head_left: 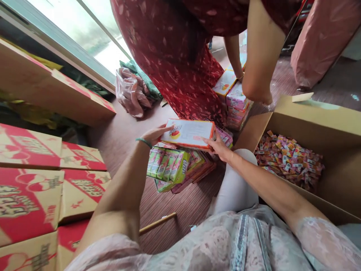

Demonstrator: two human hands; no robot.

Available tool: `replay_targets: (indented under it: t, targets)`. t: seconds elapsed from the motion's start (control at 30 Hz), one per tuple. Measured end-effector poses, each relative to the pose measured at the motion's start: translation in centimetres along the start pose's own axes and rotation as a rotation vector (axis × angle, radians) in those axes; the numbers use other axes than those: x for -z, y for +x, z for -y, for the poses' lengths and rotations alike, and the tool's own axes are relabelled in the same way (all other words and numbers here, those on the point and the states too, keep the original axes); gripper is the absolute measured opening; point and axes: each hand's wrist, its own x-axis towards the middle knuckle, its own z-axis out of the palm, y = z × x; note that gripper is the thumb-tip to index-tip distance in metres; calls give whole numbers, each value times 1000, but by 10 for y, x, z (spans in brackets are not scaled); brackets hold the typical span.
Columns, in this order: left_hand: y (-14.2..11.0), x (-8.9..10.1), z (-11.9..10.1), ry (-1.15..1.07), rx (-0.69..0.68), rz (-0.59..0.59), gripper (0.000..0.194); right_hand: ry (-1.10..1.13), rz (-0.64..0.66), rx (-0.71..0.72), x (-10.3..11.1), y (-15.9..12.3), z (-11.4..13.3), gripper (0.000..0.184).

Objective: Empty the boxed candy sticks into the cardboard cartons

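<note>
Between my two hands is a flat white carton with orange edges (191, 132), printed with a fruit picture. My left hand (156, 134) grips its left end, thumb on top. On the right end, my right hand (218, 146) holds the carton by its corner, fingers partly hidden at the side. Below the carton, a green display box of wrapped packets (166, 164) lies tilted on a pile of similar pink and green boxes (194, 177). The pile's far side is partly covered by the carton.
A co-worker in red patterned clothes (180, 56) bends over stacked small cartons (237, 94). An open cardboard box (335, 150) with many small wrapped packets (290, 160) stands right. Red-and-brown boxes (31, 199) are stacked left. A stick (158, 223) lies on the floor.
</note>
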Motion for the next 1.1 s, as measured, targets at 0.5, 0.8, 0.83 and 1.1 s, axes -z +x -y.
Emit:
replay_targets:
  t: [0.5,0.8,0.83,1.1]
  targets:
    - [-120,-174,17,-157,-634,514,105,753,-175,-131,131,-180,19,40]
    - [-140,-356,31,-545,-540,709,53,530,-290,-129,199,-252,-10,54]
    - [-137,-370,29,-553,-517,721,53,363,-415,-101,209,-257,-11,57]
    - [-125,-436,17,-136,-379,1019,84,-1554,-758,893,248,-245,23,22]
